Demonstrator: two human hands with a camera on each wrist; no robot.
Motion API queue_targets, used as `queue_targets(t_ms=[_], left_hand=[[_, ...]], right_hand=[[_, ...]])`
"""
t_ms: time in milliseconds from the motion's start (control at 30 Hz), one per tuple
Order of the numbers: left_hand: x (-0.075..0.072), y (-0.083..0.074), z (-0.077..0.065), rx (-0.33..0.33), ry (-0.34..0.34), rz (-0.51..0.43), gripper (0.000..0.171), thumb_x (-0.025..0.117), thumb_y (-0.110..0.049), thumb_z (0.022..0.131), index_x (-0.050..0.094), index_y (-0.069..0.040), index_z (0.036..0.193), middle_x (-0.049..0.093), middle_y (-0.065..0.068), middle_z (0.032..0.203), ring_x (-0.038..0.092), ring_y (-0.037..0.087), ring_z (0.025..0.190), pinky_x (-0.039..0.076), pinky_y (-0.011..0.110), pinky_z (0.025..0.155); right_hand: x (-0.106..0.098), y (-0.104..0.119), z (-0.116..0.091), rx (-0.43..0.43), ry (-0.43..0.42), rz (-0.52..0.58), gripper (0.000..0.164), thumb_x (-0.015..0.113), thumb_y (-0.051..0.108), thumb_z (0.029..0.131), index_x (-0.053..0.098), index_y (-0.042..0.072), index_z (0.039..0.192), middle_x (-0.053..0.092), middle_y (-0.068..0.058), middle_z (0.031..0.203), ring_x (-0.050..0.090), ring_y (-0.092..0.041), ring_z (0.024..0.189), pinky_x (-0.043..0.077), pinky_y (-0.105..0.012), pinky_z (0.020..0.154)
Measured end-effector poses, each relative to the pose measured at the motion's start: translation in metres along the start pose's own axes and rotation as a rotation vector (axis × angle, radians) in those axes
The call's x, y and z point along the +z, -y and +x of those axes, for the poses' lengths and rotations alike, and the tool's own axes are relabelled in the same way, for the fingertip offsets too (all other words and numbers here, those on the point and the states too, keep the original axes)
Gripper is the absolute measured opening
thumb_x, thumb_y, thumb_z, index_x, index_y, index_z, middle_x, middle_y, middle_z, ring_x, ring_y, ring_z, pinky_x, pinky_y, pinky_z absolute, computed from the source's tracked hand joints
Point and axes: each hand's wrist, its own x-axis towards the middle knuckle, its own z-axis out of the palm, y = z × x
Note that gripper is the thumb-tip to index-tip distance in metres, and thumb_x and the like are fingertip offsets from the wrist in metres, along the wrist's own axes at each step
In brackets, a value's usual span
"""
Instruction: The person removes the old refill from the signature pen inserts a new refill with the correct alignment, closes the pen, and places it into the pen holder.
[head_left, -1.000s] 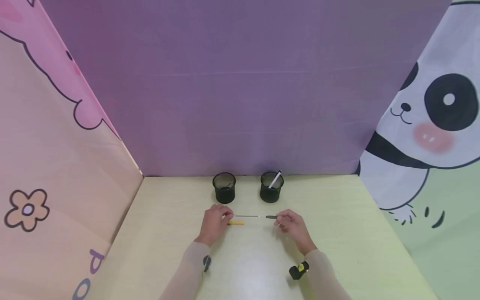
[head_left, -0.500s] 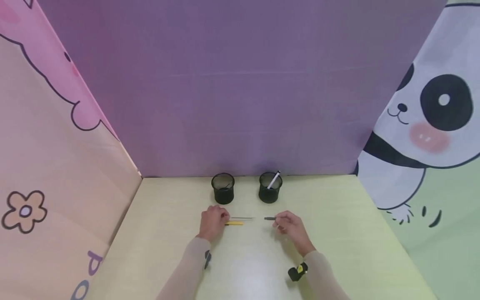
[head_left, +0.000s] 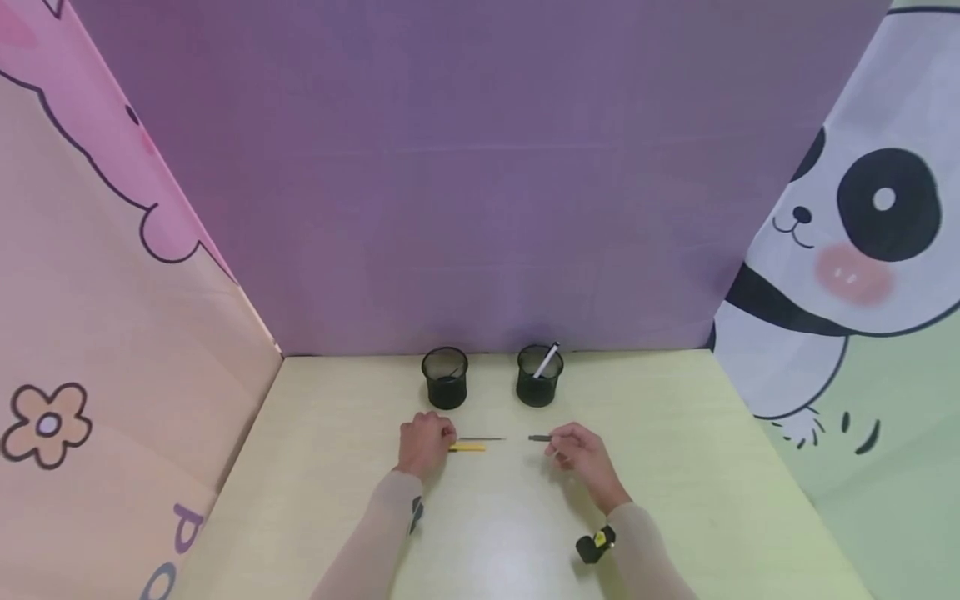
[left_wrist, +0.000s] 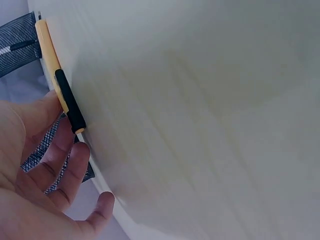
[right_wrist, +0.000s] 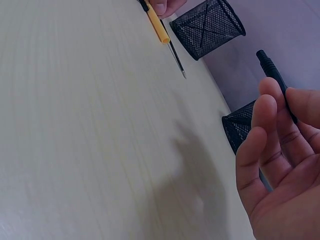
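Observation:
My left hand (head_left: 426, 442) pinches a thin dark pen refill (head_left: 482, 438), whose metal tip points right. Just in front of the refill, a yellow pen barrel (head_left: 470, 448) with a black clip lies level, its clip end beside the left fingers. In the left wrist view this barrel (left_wrist: 47, 45) hides most of the refill. Across a short gap, my right hand (head_left: 585, 458) holds a small black ribbed pen grip section (right_wrist: 272, 67) between thumb and index finger. Its free end faces the refill tip, and the other right fingers are loosely bent.
Two black mesh pen cups stand behind the hands at the table's back edge. The left cup (head_left: 447, 393) has a thin dark item inside; a white pen (head_left: 547, 360) leans in the right cup (head_left: 537, 392). A purple curtain (head_left: 480, 208) hangs behind the pale table (head_left: 337, 500).
My left hand has drawn slightly left with the refill, so the gap between the refill tip and the pen grip section is wider. The right hand has stayed nearly still.

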Motion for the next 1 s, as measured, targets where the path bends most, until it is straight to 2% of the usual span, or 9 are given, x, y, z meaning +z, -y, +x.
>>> queue_targets(t_ms=[233, 667, 833, 1000], left_hand=[[0.002, 0.0, 0.004, -0.005, 0.01, 0.003, 0.01, 0.079, -0.014, 0.088, 0.076, -0.021, 0.082, 0.064, -0.003, 0.085, 0.054, 0.02, 0.085, 0.047, 0.052, 0.086], [0.001, 0.0, 0.005, -0.007, 0.004, 0.016, 0.009, 0.077, -0.013, 0.089, 0.077, -0.021, 0.084, 0.067, -0.003, 0.085, 0.056, 0.02, 0.084, 0.048, 0.053, 0.086], [-0.003, -0.003, 0.006, 0.0, -0.04, 0.01, 0.005, 0.076, -0.014, 0.089, 0.077, -0.018, 0.085, 0.069, -0.002, 0.082, 0.058, 0.02, 0.08, 0.049, 0.047, 0.077], [-0.011, -0.008, 0.01, 0.015, -0.139, -0.008, 0.005, 0.075, -0.018, 0.091, 0.077, -0.017, 0.087, 0.069, -0.002, 0.081, 0.058, 0.017, 0.078, 0.047, 0.039, 0.072]], right_hand=[[0.001, 0.0, 0.001, 0.002, -0.004, 0.001, 0.02, 0.063, 0.008, 0.099, 0.063, -0.006, 0.113, 0.075, -0.007, 0.089, 0.064, -0.019, 0.078, 0.057, -0.031, 0.075], [0.004, 0.001, 0.0, -0.002, -0.007, -0.015, 0.02, 0.063, 0.009, 0.1, 0.062, -0.005, 0.114, 0.075, -0.009, 0.09, 0.065, -0.022, 0.08, 0.057, -0.031, 0.075], [0.004, 0.003, -0.001, 0.0, -0.009, -0.02, 0.021, 0.063, 0.01, 0.1, 0.062, -0.005, 0.114, 0.075, -0.009, 0.09, 0.065, -0.021, 0.08, 0.057, -0.031, 0.075], [0.005, 0.002, -0.001, -0.012, 0.004, -0.013, 0.022, 0.063, 0.009, 0.1, 0.061, -0.006, 0.115, 0.075, -0.01, 0.091, 0.065, -0.02, 0.079, 0.057, -0.031, 0.075]])
